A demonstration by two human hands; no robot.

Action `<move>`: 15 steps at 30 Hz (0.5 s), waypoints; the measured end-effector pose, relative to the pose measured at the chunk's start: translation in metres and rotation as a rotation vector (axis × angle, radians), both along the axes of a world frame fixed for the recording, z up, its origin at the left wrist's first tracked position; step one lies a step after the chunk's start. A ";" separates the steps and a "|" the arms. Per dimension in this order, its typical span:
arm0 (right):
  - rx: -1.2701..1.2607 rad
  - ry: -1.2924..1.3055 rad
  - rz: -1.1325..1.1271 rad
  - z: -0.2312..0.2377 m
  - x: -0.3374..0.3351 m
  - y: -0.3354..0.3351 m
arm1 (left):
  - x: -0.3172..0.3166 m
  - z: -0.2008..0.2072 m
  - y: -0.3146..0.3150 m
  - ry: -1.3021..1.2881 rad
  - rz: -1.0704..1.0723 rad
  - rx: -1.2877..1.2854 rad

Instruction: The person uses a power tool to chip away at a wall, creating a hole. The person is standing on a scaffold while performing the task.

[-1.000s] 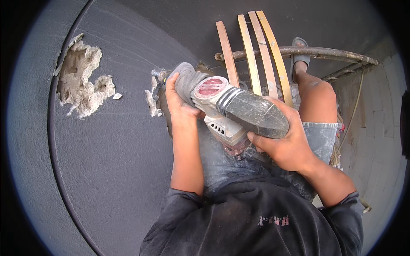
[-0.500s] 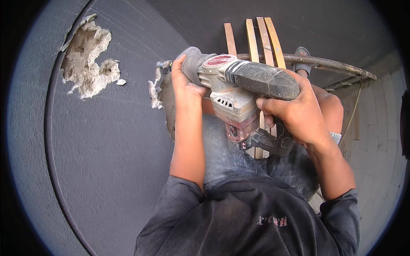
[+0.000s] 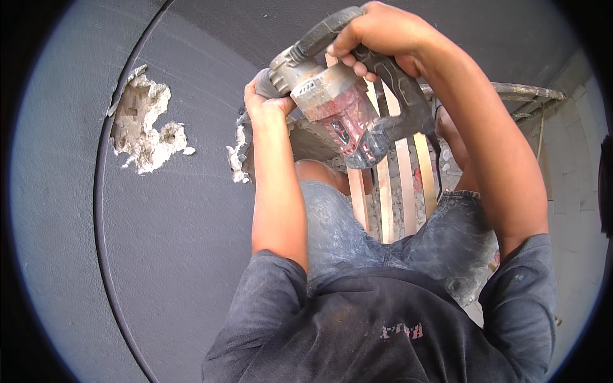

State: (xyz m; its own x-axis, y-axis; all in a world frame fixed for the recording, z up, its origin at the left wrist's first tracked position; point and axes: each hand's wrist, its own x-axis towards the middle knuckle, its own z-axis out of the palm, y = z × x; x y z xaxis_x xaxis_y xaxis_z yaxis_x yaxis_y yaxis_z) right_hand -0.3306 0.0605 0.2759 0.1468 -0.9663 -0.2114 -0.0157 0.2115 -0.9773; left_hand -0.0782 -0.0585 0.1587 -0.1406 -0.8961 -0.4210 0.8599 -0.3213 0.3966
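A dusty rotary hammer drill (image 3: 335, 105), grey and red with black handles, is held up between my two hands. My left hand (image 3: 267, 102) wraps round its grey front collar, close to the dark wall (image 3: 179, 242). My right hand (image 3: 383, 39) is up at the back of the tool, fingers curled round the black rear handle. The bit is hidden behind my left hand and the collar. Just beside that hand, a broken patch (image 3: 239, 153) shows pale rubble at the wall's edge.
Farther left, a larger chipped hole (image 3: 143, 124) opens in the wall, near a dark curved strip (image 3: 99, 198). Below me, several wooden slats (image 3: 403, 182) run between my legs, with a round pole (image 3: 520, 91) across them at right. A pale block wall (image 3: 571, 172) stands at far right.
My right hand has swung up and forward, turning the drill so its red body shows more. The left hand stays on the collar, slightly lower. The view has shifted a little.
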 end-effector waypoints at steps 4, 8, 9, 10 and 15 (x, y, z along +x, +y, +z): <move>-0.056 0.114 0.113 0.047 0.012 -0.032 | -0.001 0.021 -0.005 0.108 0.034 -0.033; -0.209 0.231 0.255 0.048 0.023 -0.015 | 0.022 -0.005 -0.005 0.041 0.089 -0.179; -0.262 0.273 0.214 0.023 0.030 -0.010 | 0.021 -0.014 0.008 -0.010 0.114 -0.207; -0.325 0.371 0.138 0.002 0.038 0.013 | 0.023 -0.020 0.029 -0.091 0.162 -0.151; -0.239 0.128 -0.093 -0.101 0.058 0.152 | 0.045 -0.088 0.109 -0.118 0.032 0.084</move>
